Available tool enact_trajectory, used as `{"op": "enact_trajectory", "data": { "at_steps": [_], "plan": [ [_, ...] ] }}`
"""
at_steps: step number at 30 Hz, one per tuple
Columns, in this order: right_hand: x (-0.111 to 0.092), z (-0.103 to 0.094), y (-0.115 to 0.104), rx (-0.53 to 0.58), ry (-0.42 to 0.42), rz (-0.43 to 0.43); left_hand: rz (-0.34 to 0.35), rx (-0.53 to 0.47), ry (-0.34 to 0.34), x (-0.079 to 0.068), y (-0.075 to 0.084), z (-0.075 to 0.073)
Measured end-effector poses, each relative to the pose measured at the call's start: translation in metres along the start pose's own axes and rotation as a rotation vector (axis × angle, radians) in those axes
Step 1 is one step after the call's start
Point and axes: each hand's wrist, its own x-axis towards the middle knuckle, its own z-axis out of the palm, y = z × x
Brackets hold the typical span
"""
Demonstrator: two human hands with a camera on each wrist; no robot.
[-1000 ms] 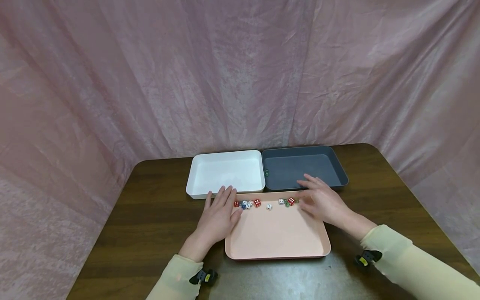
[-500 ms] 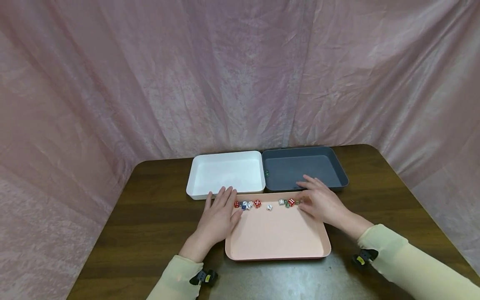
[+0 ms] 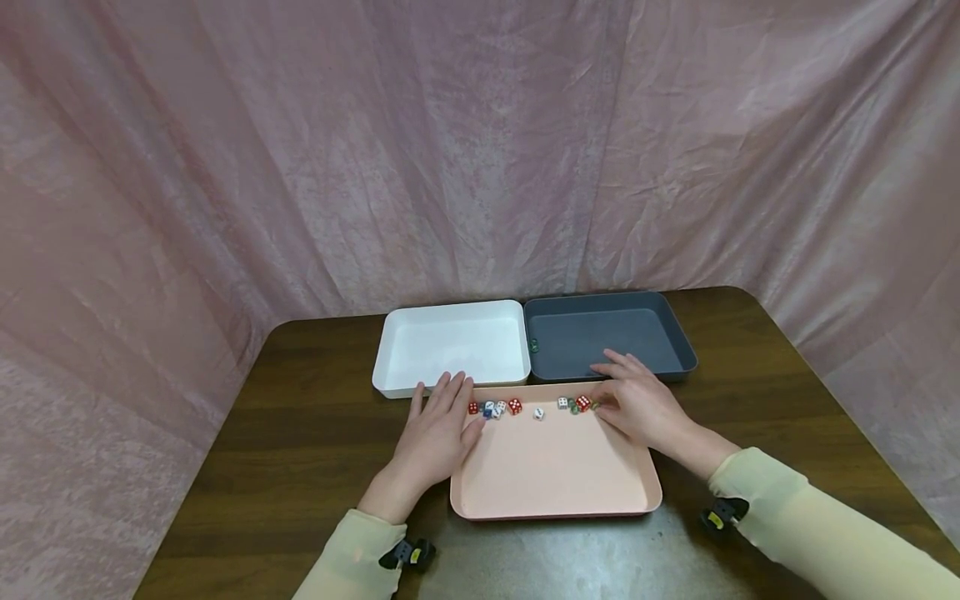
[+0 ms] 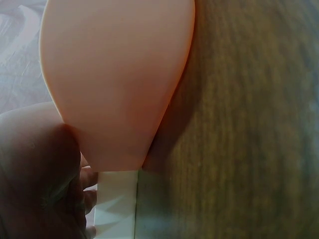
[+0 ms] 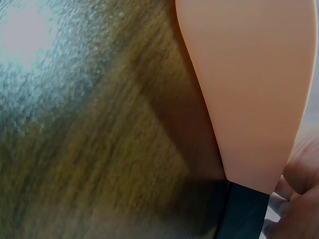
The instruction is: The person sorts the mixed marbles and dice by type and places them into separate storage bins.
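Note:
My left hand (image 3: pixel 437 433) lies with straight fingers over the left back corner of the pink tray (image 3: pixel 555 475), fingertips beside the white tray (image 3: pixel 450 304). Close to its thumb are a red die (image 3: pixel 473 408), several white and blue dice (image 3: pixel 500 407) and another red die (image 3: pixel 515 406). My right hand (image 3: pixel 645 408) reaches into the tray's right back corner, thumb and index finger right at a small green die (image 3: pixel 596 406); I cannot tell whether they pinch it. Its other fingers stretch over the dark grey tray (image 3: pixel 611 329). Beside it sit a red die (image 3: pixel 583 403), green dice (image 3: pixel 573 406) and a white die (image 3: pixel 562 403).
A lone white die (image 3: pixel 538 413) lies mid-row. One green die (image 3: pixel 534 345) rests inside the dark tray's left edge. All three trays touch on the brown wooden table (image 3: pixel 322 417). Pink curtains (image 3: pixel 450 167) hang behind. Both wrist views mostly show the pink tray's outer wall (image 4: pixel 119 74).
My right hand and forearm have shifted slightly left, thumb and index finger settling by the green die. The left hand and the dice look unchanged.

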Motion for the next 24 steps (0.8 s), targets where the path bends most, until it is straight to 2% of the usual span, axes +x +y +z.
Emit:
{"op": "enact_trajectory", "data": {
  "at_steps": [9,24],
  "plan": [
    [0.0001,0.0001,0.0003,-0.018,0.002,0.015,-0.001,-0.001,-0.002,0.0005,-0.0001,0.0001],
    [-0.0006,-0.0098,-0.0014,0.109,0.001,0.084,0.008,-0.004,0.012,0.0003,-0.0019,0.0024]
  ]
}}
